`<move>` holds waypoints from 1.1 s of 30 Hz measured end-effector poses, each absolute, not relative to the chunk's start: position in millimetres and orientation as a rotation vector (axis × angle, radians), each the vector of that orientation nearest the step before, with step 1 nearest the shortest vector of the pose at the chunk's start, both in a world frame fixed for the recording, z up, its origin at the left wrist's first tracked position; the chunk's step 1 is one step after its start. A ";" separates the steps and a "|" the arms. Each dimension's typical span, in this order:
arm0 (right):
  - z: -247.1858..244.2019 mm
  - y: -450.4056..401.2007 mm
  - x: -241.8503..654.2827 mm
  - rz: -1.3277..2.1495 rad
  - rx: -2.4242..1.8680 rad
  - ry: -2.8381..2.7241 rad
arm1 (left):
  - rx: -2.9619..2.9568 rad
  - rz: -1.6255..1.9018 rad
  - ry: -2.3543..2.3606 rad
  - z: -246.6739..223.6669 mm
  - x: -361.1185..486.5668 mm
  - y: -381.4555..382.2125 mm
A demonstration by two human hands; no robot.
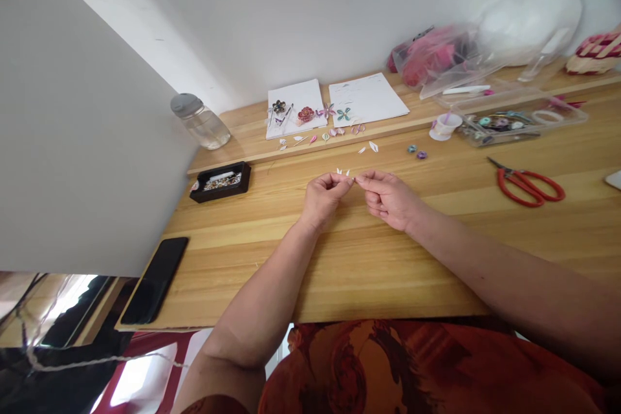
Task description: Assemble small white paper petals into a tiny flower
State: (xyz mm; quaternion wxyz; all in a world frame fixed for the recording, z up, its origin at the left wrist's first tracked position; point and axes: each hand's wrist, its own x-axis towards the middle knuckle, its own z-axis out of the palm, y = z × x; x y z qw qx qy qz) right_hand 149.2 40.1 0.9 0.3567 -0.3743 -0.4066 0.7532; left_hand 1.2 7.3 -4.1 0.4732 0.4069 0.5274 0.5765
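Over the middle of the wooden table, my left hand (325, 196) and my right hand (387, 196) meet at the fingertips. Both are closed in a pinch around a tiny dark piece (354, 180), too small to make out. Small white pointed petals (343, 172) show just beyond my left fingertips. Farther back lie two loose white petals (373, 146). A row of petals, some pink (313, 139), runs along the foot of the raised ledge. Teal (412, 149) and purple (422, 155) spools or beads sit to the right of them.
Red-handled pliers (528, 186) and a clear parts box (524, 132) are on the right, a white spool (445, 125) beside the box. At left are a black tray (220, 182), a bottle (201, 121) and a phone (155, 280). White papers (369, 98) with wire flowers lie on the ledge.
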 end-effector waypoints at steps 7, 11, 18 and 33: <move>-6.5 38.1 146.1 1.682 -0.991 -1.322 | 0.976 1.461 1.328 -4.9 -0.6 8.5; -9.2 36.8 146.9 1.452 -1.024 -1.566 | 1.004 1.490 1.345 -7.6 -1.5 10.8; -0.1 34.8 153.9 1.045 -1.042 -1.838 | 1.105 1.453 1.425 -9.8 -7.7 12.8; 11.0 55.1 167.9 1.095 -0.921 -1.872 | 1.255 1.041 1.338 4.3 -12.2 2.9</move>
